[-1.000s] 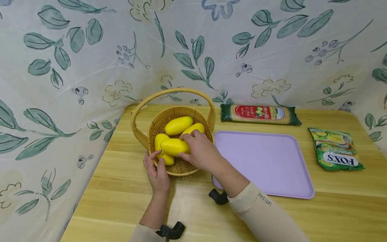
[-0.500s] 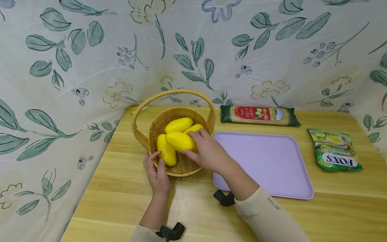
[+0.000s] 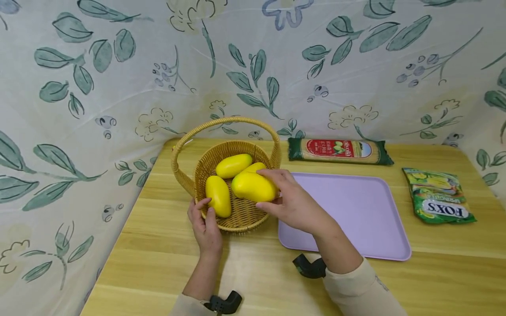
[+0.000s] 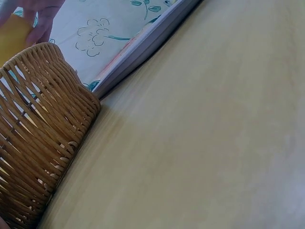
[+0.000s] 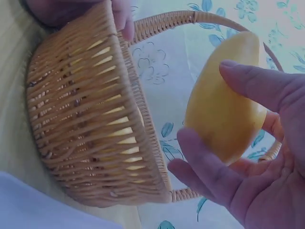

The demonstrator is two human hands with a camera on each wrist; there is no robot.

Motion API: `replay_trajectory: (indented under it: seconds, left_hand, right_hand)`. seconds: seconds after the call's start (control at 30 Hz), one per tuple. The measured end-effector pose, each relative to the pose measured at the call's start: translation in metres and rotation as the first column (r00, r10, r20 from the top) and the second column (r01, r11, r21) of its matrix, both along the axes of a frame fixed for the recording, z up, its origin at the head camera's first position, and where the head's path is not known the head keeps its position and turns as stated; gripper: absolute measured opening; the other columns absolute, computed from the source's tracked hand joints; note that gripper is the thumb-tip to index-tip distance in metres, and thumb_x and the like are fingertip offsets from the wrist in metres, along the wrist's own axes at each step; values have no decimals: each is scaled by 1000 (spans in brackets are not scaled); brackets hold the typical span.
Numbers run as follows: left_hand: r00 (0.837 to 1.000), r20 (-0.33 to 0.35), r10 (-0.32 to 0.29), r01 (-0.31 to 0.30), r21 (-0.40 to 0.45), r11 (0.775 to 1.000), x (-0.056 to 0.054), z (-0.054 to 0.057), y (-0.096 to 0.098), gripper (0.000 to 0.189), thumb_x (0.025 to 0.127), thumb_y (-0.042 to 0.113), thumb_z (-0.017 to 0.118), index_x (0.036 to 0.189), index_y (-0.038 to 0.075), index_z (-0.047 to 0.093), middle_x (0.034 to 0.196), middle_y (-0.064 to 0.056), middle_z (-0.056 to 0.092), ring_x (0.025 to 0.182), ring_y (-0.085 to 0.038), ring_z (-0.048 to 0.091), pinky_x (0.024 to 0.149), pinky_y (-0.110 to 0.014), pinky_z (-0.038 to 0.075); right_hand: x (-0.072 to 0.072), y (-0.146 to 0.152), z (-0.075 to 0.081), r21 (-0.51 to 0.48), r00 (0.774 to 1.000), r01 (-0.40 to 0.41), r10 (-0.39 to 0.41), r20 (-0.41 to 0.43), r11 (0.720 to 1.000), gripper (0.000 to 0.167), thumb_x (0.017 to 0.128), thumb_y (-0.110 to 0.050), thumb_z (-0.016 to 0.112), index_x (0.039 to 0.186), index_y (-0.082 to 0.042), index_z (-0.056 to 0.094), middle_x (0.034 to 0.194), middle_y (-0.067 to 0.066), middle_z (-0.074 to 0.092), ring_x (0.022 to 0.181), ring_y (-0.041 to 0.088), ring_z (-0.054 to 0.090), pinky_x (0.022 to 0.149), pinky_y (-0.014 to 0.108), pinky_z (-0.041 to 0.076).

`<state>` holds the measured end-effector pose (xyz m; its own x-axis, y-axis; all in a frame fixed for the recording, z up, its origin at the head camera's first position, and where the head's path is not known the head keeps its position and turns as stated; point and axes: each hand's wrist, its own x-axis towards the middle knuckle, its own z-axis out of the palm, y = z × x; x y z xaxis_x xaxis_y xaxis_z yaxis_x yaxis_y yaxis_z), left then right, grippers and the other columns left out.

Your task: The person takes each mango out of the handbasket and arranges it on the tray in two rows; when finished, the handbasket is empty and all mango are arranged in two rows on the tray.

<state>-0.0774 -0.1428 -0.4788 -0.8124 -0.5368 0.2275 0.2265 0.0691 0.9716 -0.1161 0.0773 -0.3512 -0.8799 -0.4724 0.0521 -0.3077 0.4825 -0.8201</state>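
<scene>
My right hand (image 3: 297,205) grips a yellow mango (image 3: 253,186) by its right end, above the right part of a wicker basket (image 3: 237,227). In the right wrist view, thumb and fingers curl around that mango (image 5: 224,102), which is lifted clear of the rim. Three more mangoes lie in the basket: one at the back (image 3: 233,166), one at the front left (image 3: 218,197), and one at the right (image 3: 256,166), partly covered by the held mango. At the front-left rim, my left hand (image 3: 206,231) holds the basket, its index finger hooked over the edge.
A lilac tray (image 3: 344,215) lies right of the basket, partly behind my right hand. Behind it is a packet of spaghetti (image 3: 337,150). Farther right lies a green Fox's bag (image 3: 439,195). The basket's tall handle (image 3: 233,118) arches over its back. A patterned cloth (image 3: 253,66) hangs behind the wooden table.
My right hand has moved right with the mango, lifting it off the front-left mango toward the basket's right rim. The left hand stays on the basket.
</scene>
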Motion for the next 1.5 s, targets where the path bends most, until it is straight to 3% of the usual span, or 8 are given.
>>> replay_trajectory:
  seconds: [0.2,0.37,0.5,0.6,0.73,1.1,1.33,1.5]
  left_hand:
    - [1000,6,0,0,9,1000,0,-1,0,23,99,3,46,118,-3,56,162,-16,24,156,-34,11,126,-57,9]
    - [1000,15,1,-1,6,1000,0,-1,0,23,99,3,46,119,-3,56,163,-16,22,157,-34,10,126,-56,9]
    - [1000,9,2,-2,10,1000,1,-1,0,23,99,3,46,118,-4,56,163,-17,23,157,-34,10,126,-57,8]
    - [1000,5,0,0,9,1000,1,-2,1,23,99,2,46,118,-4,56,162,-17,24,157,-34,10,126,-57,8]
    - [1000,0,-2,2,6,1000,1,-2,1,23,99,2,46,118,-4,56,161,-17,25,156,-34,10,126,-57,8]
    - [1000,-3,3,-3,9,1000,-1,-2,1,23,98,1,46,117,-4,57,162,-18,24,156,-34,11,126,-57,7]
    - [1000,-3,14,-14,5,1000,-1,0,1,23,98,1,47,117,-5,57,162,-19,25,156,-35,12,126,-57,8]
    - [1000,1,17,-17,4,1000,0,0,0,23,97,1,47,117,-5,58,162,-19,25,156,-35,13,126,-56,8]
  right_hand:
    - [0,11,-7,-126,993,-35,49,104,991,75,88,-18,80,152,-31,42,153,5,42,116,29,63,91,43,59]
    - [0,17,-15,-297,958,-79,156,243,952,75,85,-12,82,149,-27,45,156,8,35,117,37,63,88,39,60]
    - [2,23,-23,-402,948,-175,264,179,899,55,93,-19,75,141,-15,49,157,15,35,114,37,60,83,37,61]
    - [4,27,-27,-389,959,-208,266,101,897,34,102,-26,62,131,-10,53,154,19,41,111,35,59,78,38,60]
    - [6,34,-24,-301,973,-176,213,92,937,23,102,-22,62,124,-18,57,153,14,44,127,38,52,85,42,53]
    - [3,82,-10,-102,974,17,7,225,995,77,86,-25,82,150,-26,39,150,12,42,115,33,58,90,40,55]
    - [-14,88,-17,-50,937,297,-282,204,953,101,83,-33,85,161,-27,21,153,18,42,122,38,57,97,52,53]
    - [-26,81,-30,-55,896,408,-389,213,911,95,85,-38,83,160,-24,27,152,19,45,126,40,55,99,55,52]
